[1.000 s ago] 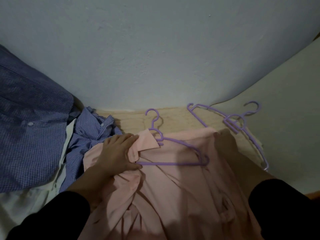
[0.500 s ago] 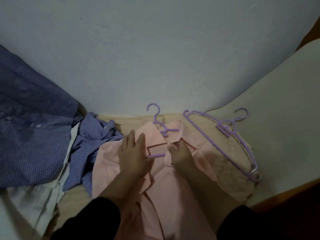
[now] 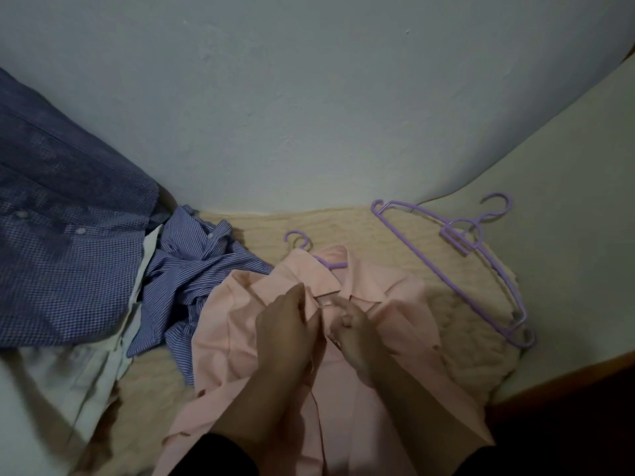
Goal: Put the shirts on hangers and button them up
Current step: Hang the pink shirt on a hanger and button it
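Both hands (image 3: 319, 324) have closed together, pinching soft pink shirt (image 3: 233, 338) placket.

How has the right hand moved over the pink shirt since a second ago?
Yes. The right hand has left the shirt's right shoulder and come inward to the placket just below the collar of the pink shirt, meeting the left hand.

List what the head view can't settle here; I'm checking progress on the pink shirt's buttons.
- Top button of the pink shirt: hidden behind the left hand and right hand.
- Purple hanger body: covered by the shirt, only its hook and neck show.
- Lower placket: cut off by the bottom edge.
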`<act>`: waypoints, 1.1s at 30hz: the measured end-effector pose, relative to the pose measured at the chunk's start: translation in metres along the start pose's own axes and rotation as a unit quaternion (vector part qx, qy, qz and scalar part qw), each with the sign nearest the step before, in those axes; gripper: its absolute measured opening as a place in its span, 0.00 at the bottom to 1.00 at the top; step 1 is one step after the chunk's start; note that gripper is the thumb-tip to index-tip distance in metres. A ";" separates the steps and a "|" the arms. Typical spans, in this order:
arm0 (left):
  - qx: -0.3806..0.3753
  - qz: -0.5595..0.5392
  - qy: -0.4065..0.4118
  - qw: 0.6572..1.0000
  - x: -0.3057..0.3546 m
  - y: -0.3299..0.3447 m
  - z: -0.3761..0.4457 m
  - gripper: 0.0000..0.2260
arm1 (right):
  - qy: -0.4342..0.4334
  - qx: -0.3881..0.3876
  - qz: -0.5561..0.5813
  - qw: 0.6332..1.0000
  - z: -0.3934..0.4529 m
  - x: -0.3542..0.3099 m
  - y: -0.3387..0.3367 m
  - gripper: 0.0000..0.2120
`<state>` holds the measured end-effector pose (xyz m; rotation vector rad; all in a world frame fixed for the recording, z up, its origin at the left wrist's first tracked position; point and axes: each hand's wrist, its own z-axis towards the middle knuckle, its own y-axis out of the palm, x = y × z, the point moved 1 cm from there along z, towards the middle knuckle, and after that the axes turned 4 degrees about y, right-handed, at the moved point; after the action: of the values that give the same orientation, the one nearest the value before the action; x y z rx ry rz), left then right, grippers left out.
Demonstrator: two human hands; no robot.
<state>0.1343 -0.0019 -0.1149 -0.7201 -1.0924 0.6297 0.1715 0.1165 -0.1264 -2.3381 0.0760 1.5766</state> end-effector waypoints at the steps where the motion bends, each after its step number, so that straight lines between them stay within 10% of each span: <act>1: 0.001 0.025 0.007 1.000 -0.002 0.001 0.001 0.07 | 0.029 0.031 0.052 0.998 0.000 0.003 -0.001 0.22; 6: 0.061 -0.120 -0.058 0.989 0.018 -0.004 -0.010 0.13 | 0.073 0.025 0.155 0.985 -0.006 0.002 -0.004 0.27; 10: -0.137 -0.085 -0.133 0.978 0.002 0.016 -0.030 0.12 | 0.096 -0.083 0.106 0.986 -0.010 -0.001 -0.014 0.33; 23: -0.270 -0.056 -0.034 0.961 -0.034 0.009 0.016 0.11 | 0.113 -0.127 0.176 0.970 -0.008 -0.022 0.001 0.35; 28: -0.144 0.071 -0.012 0.987 0.001 -0.009 0.005 0.22 | 0.111 -0.055 0.109 0.986 0.008 -0.015 -0.008 0.27; 33: -0.074 -0.012 0.038 0.996 0.017 -0.002 0.016 0.10 | 0.092 -0.046 0.105 0.989 0.011 -0.018 -0.013 0.12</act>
<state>0.1255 0.0134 -0.0995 -0.8503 -1.0844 0.5000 0.1580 0.1293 -0.1110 -2.6175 0.3065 1.4794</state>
